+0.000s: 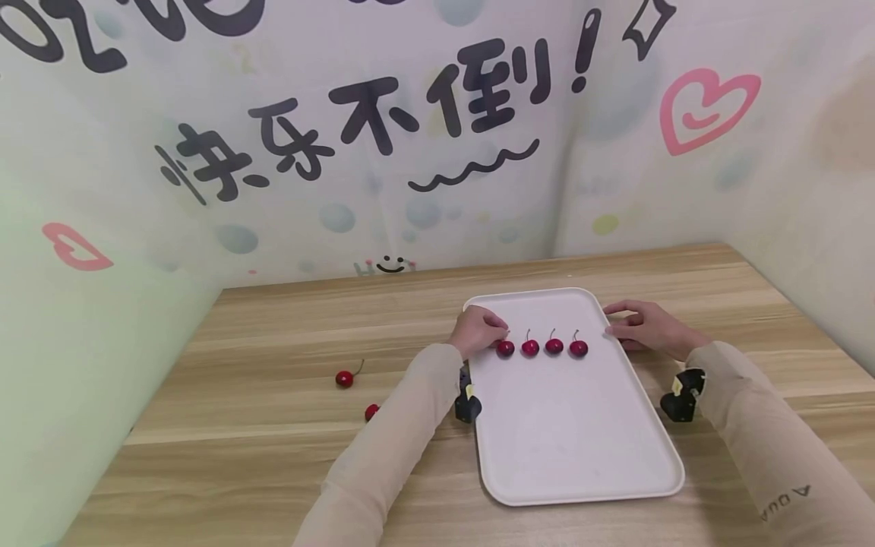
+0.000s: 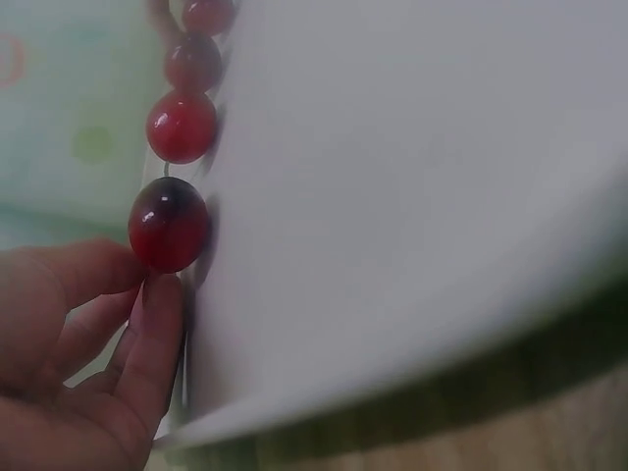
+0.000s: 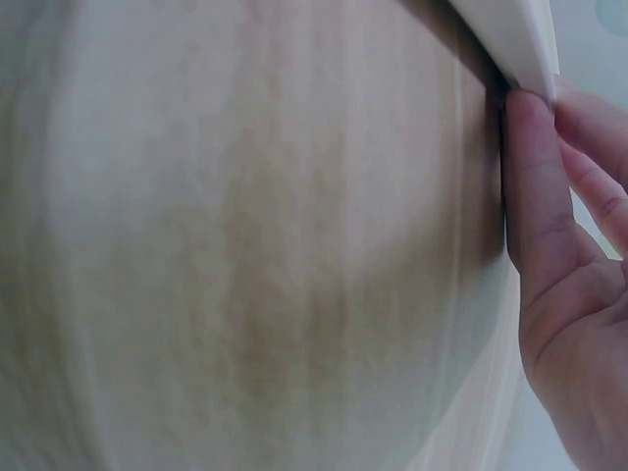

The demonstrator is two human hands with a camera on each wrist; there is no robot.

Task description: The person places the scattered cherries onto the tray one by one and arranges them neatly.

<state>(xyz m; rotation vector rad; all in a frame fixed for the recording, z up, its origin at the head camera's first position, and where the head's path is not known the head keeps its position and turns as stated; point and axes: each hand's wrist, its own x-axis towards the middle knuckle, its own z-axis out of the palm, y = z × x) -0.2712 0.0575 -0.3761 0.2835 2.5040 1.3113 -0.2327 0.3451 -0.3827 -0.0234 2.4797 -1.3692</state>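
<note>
We see the leftmost cherry (image 1: pixel 505 348) right at the fingertips of the left hand (image 1: pixel 476 332), on the far part of the tray (image 1: pixel 581 425). The second cherry (image 1: pixel 529 348), third cherry (image 1: pixel 554 346) and fourth cherry (image 1: pixel 578 349) stand beside it in a row across the tray, the fourth being nearest to the right hand (image 1: pixel 649 327) but apart from it. On the table (image 1: pixel 246 365), left of the left hand, we find a loose cherry (image 1: pixel 345 378) and a half-hidden cherry (image 1: pixel 371 412), the latter partly behind the left sleeve (image 1: pixel 390 448).

All are round, glossy and red; those in the row have thin stems pointing up, and from the left wrist we notice a dark patch on the leftmost one.

The left hand reaches over the tray's left rim, thumb and fingertips nearly together, pinching the leftmost cherry; whether by stem or side, we cannot tell. The right hand holds nothing in its palm: thumb and forefinger, slightly spread and almost straight, touch the tray's right rim from outside.
</note>
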